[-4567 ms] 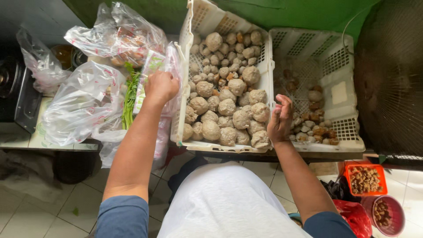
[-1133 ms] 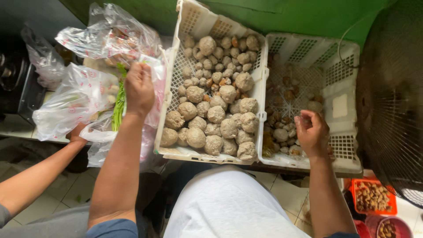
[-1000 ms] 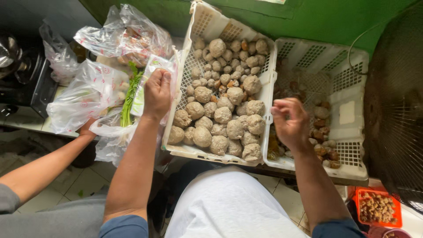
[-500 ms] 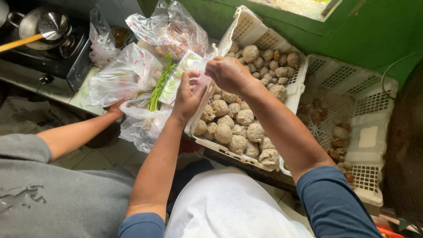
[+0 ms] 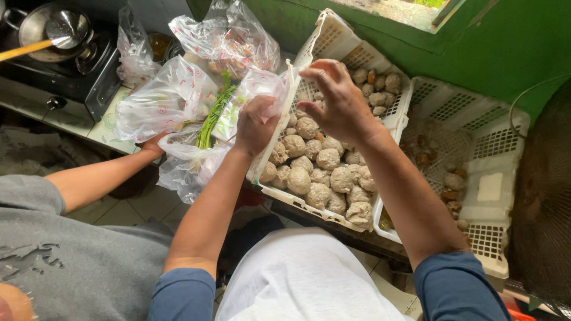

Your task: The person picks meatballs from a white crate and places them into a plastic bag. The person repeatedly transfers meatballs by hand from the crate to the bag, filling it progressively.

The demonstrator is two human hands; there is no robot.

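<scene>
Head view, looking down. Two white plastic crates stand side by side on the desk (image 5: 110,128): the nearer crate (image 5: 324,35) is tilted and heaped with pale round meatballs (image 5: 328,159); the far crate (image 5: 499,142) holds only a few darker pieces.

Left of the crates lie several clear plastic bags, the largest being a knotted bag (image 5: 163,98) beside a bunch of green stalks (image 5: 213,116). A metal pot (image 5: 50,27) sits on a stove at upper left.

The person's left arm reaches forward, bent at the elbow. The left hand (image 5: 257,123) is clenched around the mouth of a small clear bag (image 5: 259,86), holding it upright against the nearer crate's left rim.

The right arm crosses over the meatballs. The right hand (image 5: 338,98) hovers just beside the bag's mouth with fingers curled and spread; whether it holds anything cannot be told.

A second person's hand (image 5: 153,144) touches the bags at the desk edge.
</scene>
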